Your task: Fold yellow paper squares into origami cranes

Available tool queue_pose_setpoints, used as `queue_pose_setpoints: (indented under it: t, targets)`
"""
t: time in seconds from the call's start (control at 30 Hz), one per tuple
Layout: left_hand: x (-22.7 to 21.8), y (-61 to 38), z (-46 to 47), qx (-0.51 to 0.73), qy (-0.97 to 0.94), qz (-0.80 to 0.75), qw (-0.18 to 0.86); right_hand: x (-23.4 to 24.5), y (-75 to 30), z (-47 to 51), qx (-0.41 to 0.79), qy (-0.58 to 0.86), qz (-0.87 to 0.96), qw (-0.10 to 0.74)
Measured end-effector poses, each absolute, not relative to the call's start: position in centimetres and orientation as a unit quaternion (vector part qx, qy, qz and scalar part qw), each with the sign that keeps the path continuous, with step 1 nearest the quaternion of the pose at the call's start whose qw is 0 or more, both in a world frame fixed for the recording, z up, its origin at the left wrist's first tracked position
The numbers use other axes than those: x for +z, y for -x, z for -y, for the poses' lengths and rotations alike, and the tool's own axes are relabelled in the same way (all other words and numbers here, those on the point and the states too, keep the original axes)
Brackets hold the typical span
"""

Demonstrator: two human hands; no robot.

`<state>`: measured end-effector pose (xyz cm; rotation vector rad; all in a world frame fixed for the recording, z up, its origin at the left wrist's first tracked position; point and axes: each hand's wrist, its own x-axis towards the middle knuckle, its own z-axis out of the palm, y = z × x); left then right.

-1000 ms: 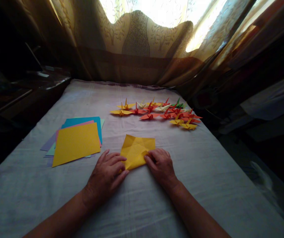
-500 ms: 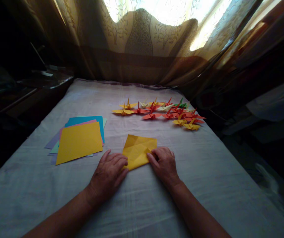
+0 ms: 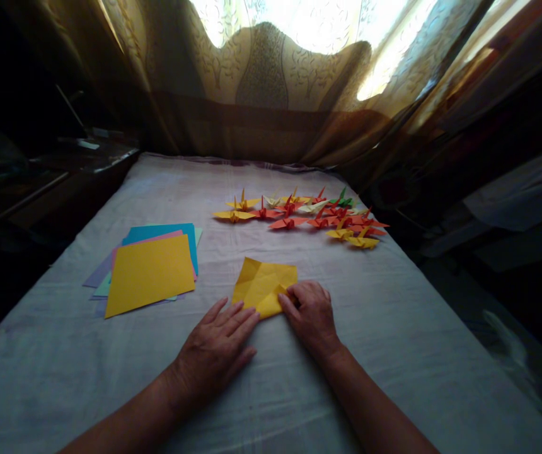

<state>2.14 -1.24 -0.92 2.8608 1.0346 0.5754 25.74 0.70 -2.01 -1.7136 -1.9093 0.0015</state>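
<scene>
A creased yellow paper square [image 3: 262, 285] lies flat on the white cloth [image 3: 299, 391] in front of me. My left hand [image 3: 217, 350] rests flat on the cloth with fingers stretched out, its fingertips over the paper's near left edge. My right hand [image 3: 311, 312] presses its curled fingers on the paper's near right corner. To the left lies a stack of coloured paper sheets [image 3: 150, 268] with a yellow sheet on top.
Several folded paper cranes [image 3: 299, 214] in yellow, red, orange, white and green stand in a group at the far right of the cloth. A curtain [image 3: 271, 82] hangs behind the table. Dark furniture [image 3: 39, 176] borders the left side.
My left hand has slid right and toward me along the paper's near edge, covering more of its lower corner. My right hand has stayed on the right corner.
</scene>
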Motion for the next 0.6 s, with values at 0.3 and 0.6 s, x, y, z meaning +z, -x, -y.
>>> queue_pose_setpoints:
  t: [0.3, 0.6]
  targets:
    - [-1.21, -2.41, 1.89, 0.131, -0.945, -0.297, 0.022, -2.03, -25.8, -0.73, -0.004, 0.638, 0.718, 0.279]
    - [-1.26, -2.33, 1.92, 0.12, -0.946, -0.296, 0.05, -1.94, -25.67, -0.78, -0.005, 0.639, 0.717, 0.278]
